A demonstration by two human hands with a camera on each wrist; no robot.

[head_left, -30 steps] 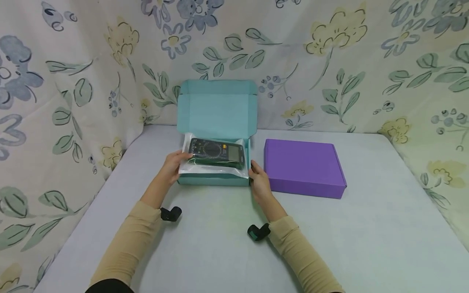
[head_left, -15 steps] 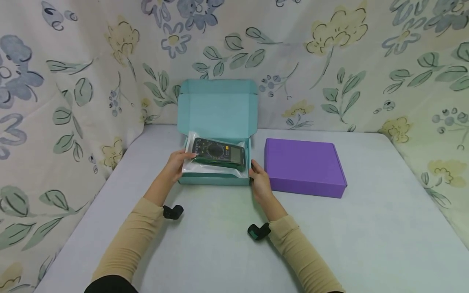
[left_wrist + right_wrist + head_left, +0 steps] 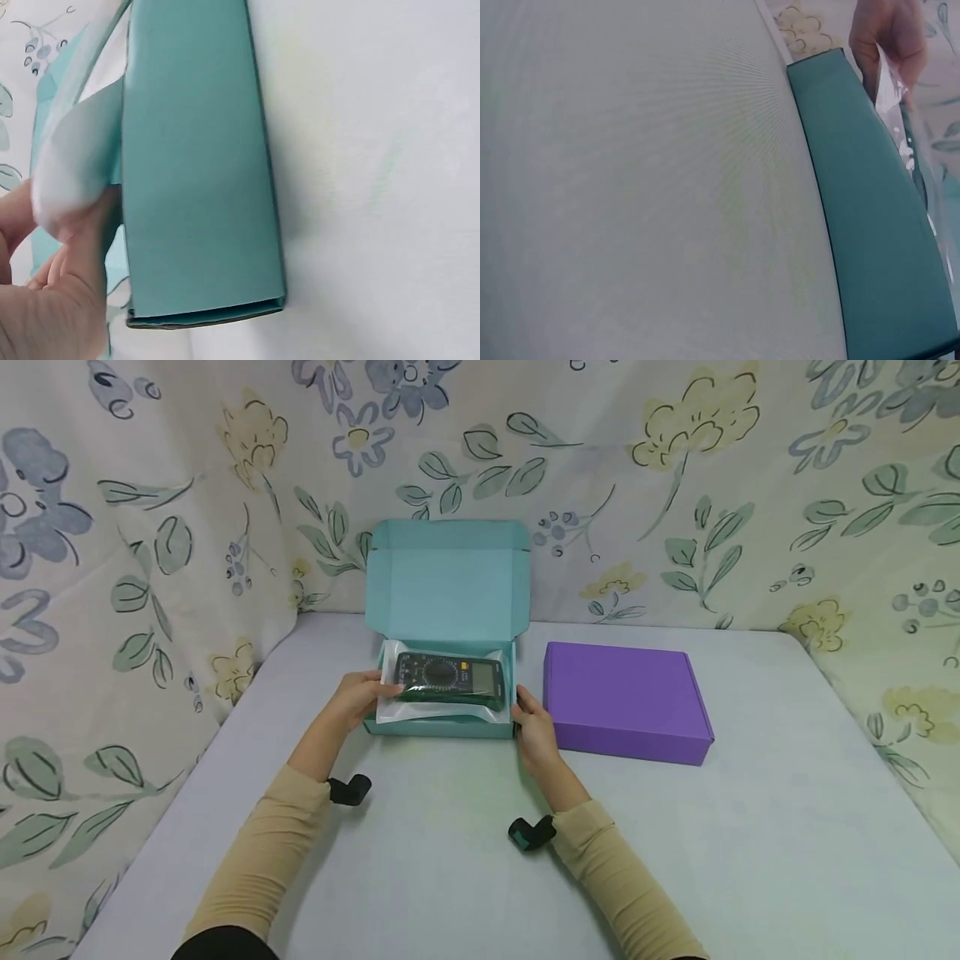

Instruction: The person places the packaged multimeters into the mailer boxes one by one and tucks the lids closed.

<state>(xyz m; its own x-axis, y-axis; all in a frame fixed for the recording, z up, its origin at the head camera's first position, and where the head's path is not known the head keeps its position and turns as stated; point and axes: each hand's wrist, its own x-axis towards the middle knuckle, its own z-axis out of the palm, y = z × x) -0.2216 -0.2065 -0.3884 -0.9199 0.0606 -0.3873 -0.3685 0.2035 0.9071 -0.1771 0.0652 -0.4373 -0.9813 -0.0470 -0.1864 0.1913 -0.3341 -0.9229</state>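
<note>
A dark multimeter (image 3: 442,677) lies face up in a clear and white plastic bag (image 3: 480,714), at the mouth of an open teal cardboard box (image 3: 450,728). My left hand (image 3: 358,697) pinches the bag's left end, thumb on top; in the left wrist view the left hand (image 3: 71,277) holds the bag's pale edge (image 3: 79,165) beside the box's front wall (image 3: 199,172). At the box's right front corner, my right hand (image 3: 536,731) grips the side, its fingertips partly hidden. The right wrist view leaves out the right hand, but shows the left hand (image 3: 889,37) gripping the bag.
A closed purple box (image 3: 626,702) sits just right of the teal box, close to my right hand. The teal lid (image 3: 448,585) stands upright at the back. Behind the white table (image 3: 435,860) hangs a flowered cloth (image 3: 570,468).
The bagged multimeter's left end has tipped down, so it lies more level over the box. My left hand shifted slightly right and then lowered with it. The right hand keeps its place.
</note>
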